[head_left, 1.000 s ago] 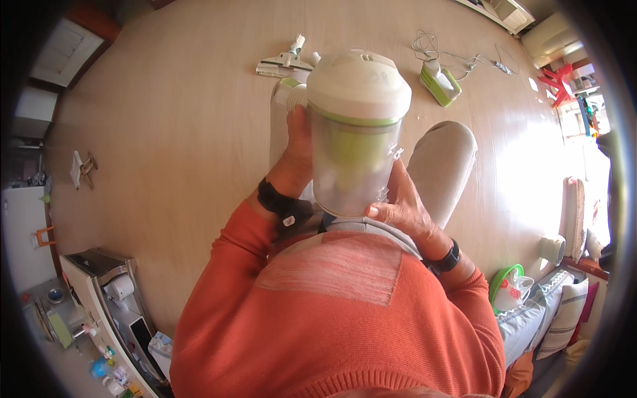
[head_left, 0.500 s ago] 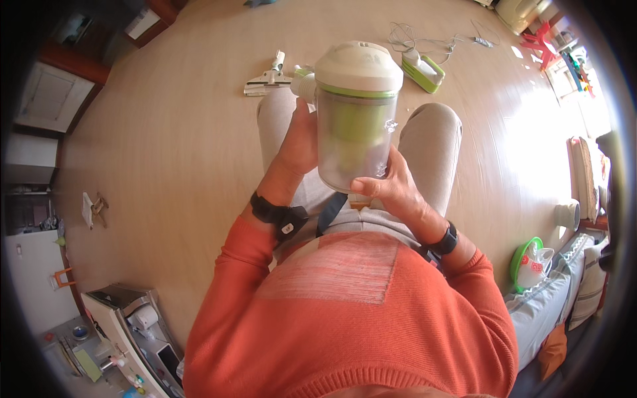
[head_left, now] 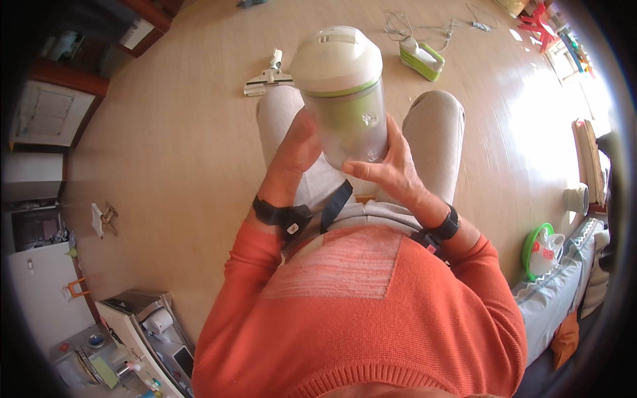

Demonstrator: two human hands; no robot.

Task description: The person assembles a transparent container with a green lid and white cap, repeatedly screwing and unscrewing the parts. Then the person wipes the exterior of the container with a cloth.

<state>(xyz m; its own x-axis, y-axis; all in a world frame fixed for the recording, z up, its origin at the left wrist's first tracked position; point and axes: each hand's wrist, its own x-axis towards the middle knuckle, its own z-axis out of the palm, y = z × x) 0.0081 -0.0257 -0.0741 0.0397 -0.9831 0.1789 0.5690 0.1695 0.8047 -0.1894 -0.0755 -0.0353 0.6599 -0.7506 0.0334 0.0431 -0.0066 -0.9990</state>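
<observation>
Canister [head_left: 371, 132]: held up in the middle of the scene, lid end far, bottom end near the person; the wall is cloudy and see-through
Canister lid [head_left: 338, 56]: white, domed, fitted on the far end with a light green band [head_left: 346, 93] under it
Green insert [head_left: 348, 118]: inside the canister, showing dimly through the wall
Left hand [head_left: 296, 144]: slightly blurred, against the left side of the canister; the fingers go out of sight behind it, so I cannot tell how far the grip is closed
Right hand [head_left: 397, 167]: grip clamped on the canister, thumb across the near bottom edge, fingers up along the right side
Wristbands: one black band [head_left: 282, 213] on the left wrist, another black band [head_left: 444, 225] on the right
Trousers [head_left: 434, 136]: beige, both knees bent, a dark strap [head_left: 337, 204] lying between the thighs
Sweater [head_left: 371, 335]: orange-red, with a paler patch across the belly
Floor [head_left: 179, 152]: wood-look boards, brightly lit on the right
Floor nozzle [head_left: 269, 82]: white, on the floor just beyond the left knee
Green-and-white appliance [head_left: 422, 61]: on the floor beyond the right knee, near a loose grey cable [head_left: 446, 30]
Near right: a green basin [head_left: 527, 255] with a white bag [head_left: 547, 253] in it, beside a pale grey cover [head_left: 551, 308]; an orange cloth [head_left: 565, 340] lies nearer
Near left: a white paper roll [head_left: 158, 322]
</observation>
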